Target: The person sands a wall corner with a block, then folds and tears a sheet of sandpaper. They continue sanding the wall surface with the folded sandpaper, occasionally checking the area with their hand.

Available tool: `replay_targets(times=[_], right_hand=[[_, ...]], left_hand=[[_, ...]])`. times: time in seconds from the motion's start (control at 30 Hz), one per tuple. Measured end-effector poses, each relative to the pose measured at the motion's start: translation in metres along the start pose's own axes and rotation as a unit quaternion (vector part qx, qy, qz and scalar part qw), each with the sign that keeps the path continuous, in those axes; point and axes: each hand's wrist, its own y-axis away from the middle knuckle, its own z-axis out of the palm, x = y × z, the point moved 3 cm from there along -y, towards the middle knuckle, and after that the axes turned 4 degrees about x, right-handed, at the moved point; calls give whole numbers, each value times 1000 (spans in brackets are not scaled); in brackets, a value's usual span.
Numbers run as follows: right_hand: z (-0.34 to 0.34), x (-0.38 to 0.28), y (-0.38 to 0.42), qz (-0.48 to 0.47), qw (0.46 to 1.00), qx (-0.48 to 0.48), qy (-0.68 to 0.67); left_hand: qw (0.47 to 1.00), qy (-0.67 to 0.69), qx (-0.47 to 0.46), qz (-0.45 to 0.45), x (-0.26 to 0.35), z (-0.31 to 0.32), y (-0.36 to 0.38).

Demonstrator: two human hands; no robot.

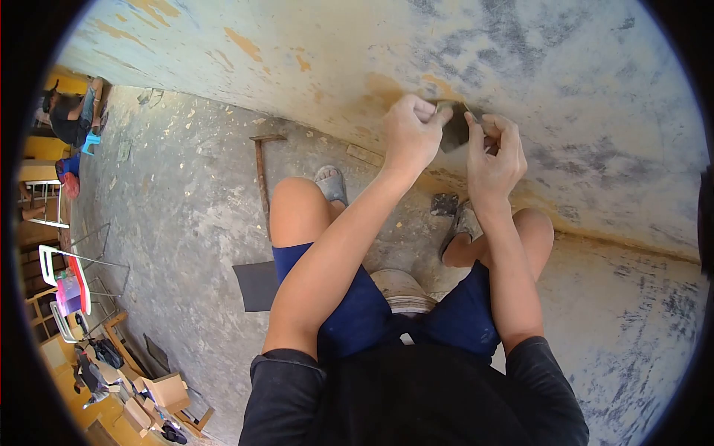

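Observation:
My left hand (pixel 416 132) and my right hand (pixel 497 160) are raised close together before the wall. Between them is a small dark grey piece (pixel 454 135) that looks like sandpaper, its outline partly covered by the fingers. The left thumb and fingers pinch its left edge. On the other side, the right thumb and curled fingers close on its edge. Just behind them the wall (pixel 335 44) shows patches of worn, mottled paint. A larger dark sheet (pixel 255 286), similar in colour, lies on the floor beside my left thigh.
A hammer-like tool with a long wooden handle (pixel 262 175) lies on the floor to the left. I sit on a pale bucket (pixel 401 288). A scraper-like dark square (pixel 445 204) is near my right foot. Chairs (pixel 71 279), cardboard boxes (pixel 167 392) and another person (pixel 71 119) are far left.

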Motion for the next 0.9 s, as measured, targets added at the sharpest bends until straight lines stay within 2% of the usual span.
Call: replay_targets(times=[0.07, 0.1, 0.17, 0.2, 0.27, 0.33, 0.6, 0.7, 0.87, 0.9], right_hand=[[-7, 3, 5, 33, 997, -41, 50], [-7, 5, 8, 30, 997, -41, 54], [-5, 4, 15, -62, 995, -63, 47], [-7, 4, 18, -66, 995, -63, 51], [-10, -1, 27, -107, 984, -133, 52], [-9, 4, 42, -120, 969, -210, 38], [3, 12, 67, -179, 953, -193, 148], [-2, 6, 53, -209, 948, -182, 155], [-12, 0, 18, -263, 935, -182, 151], [-14, -1, 11, -298, 921, -193, 159]], left_hand=[[991, -3, -102, -86, -15, 6, 6], [991, 2, -104, -86, -19, 6, 6], [980, 78, -126, -135, -20, 2, 7], [979, 83, -127, -134, -16, -2, 6], [969, 102, -127, -185, -10, -15, 4], [968, 107, -145, -172, -9, -25, 1], [945, 135, -250, -161, -2, -43, 12], [950, 87, -265, -141, -2, -47, 12], [942, 94, -288, -148, 1, -39, 16], [940, 101, -291, -146, 2, -36, 17]])
